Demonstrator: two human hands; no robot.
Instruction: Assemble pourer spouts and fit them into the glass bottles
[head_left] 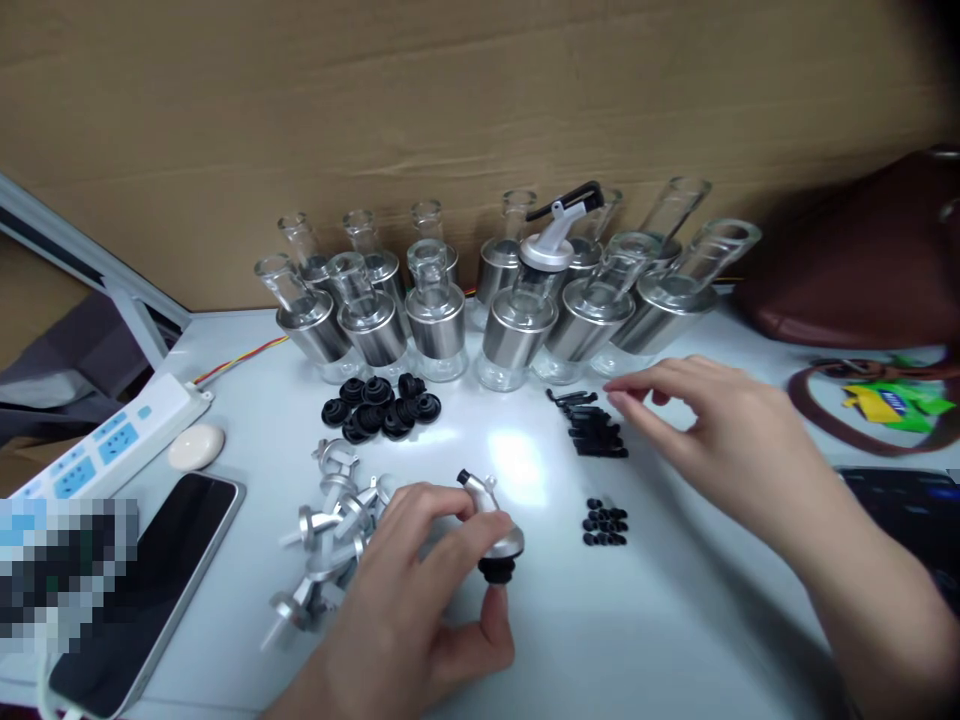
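Note:
My left hand (416,590) is closed around a silver pourer spout (491,520) with a black tip and a black stopper at its base, held just above the white table (675,620). My right hand (697,420) hovers with fingers spread and slightly bent, holding nothing, its fingertips right beside a pile of black lever caps (592,425). A small heap of tiny black plugs (604,524) lies between the two hands. Loose silver spouts (330,540) lie left of my left hand, with black rubber stoppers (381,407) behind them.
Several glass bottles with steel sleeves (517,300) stand in rows at the back; one carries a fitted pourer (559,225). A phone (150,590), power strip (112,440) and small round white object (196,446) lie at left. A brown bag (862,260) sits at right, cardboard behind.

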